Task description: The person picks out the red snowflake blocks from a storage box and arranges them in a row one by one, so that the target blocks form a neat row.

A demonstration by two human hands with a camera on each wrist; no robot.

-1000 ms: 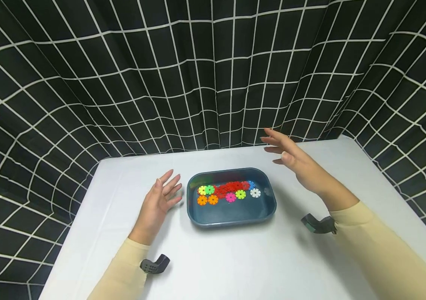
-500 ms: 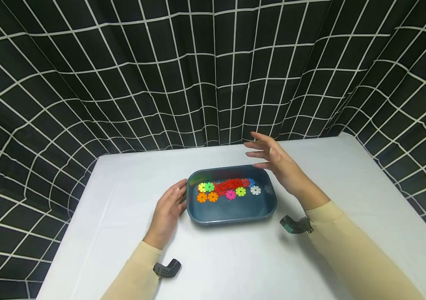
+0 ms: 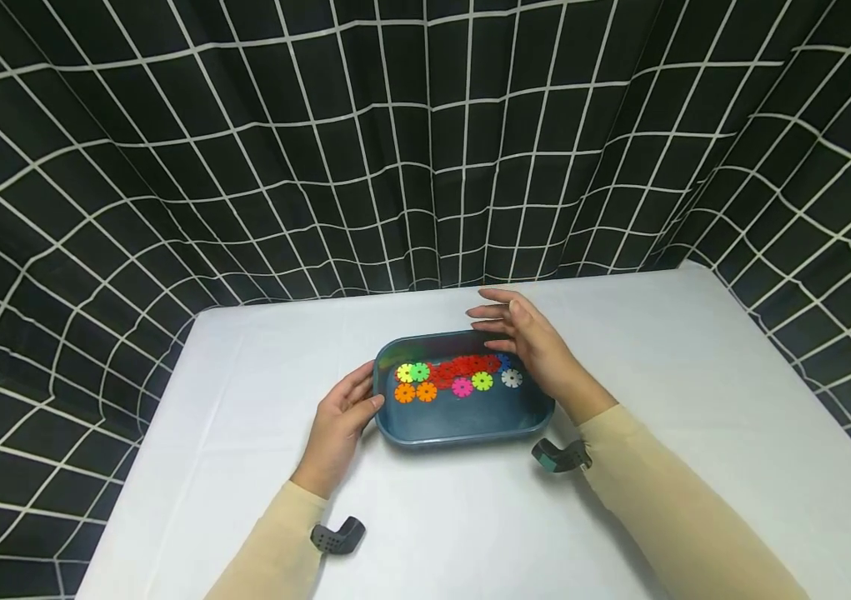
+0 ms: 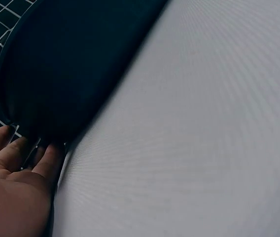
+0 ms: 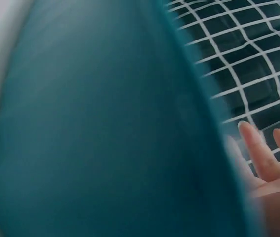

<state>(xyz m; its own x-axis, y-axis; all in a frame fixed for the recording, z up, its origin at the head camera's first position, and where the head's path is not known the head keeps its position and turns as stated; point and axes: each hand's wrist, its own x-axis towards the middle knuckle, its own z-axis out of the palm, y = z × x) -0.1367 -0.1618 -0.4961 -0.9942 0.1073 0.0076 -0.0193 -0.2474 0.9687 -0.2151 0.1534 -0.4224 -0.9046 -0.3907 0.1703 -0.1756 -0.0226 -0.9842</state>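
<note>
A dark blue-grey plastic tray (image 3: 463,427) stands on the white table, with several coloured snowflake discs (image 3: 463,367) lying in it. My left hand (image 3: 338,429) holds the tray's left end, thumb at the rim and fingers against the outside. In the left wrist view the fingers (image 4: 46,163) reach the tray's (image 4: 71,64) outer wall. Above the tray's back right corner is my right hand (image 3: 538,337), its fingers spread and nothing in them. The right wrist view has its fingers (image 5: 261,153) beyond the blurred tray wall (image 5: 95,123).
The tray sits mid-table on a white cloth (image 3: 267,375). Behind and at both sides hangs a black curtain (image 3: 365,150) with a white grid. A dark wrist camera is strapped to the left sleeve (image 3: 275,533) and another to the right sleeve (image 3: 650,483).
My left hand has moved right to the tray and taken hold of its left end. The right hand has come left and lower, over the tray's right end.
</note>
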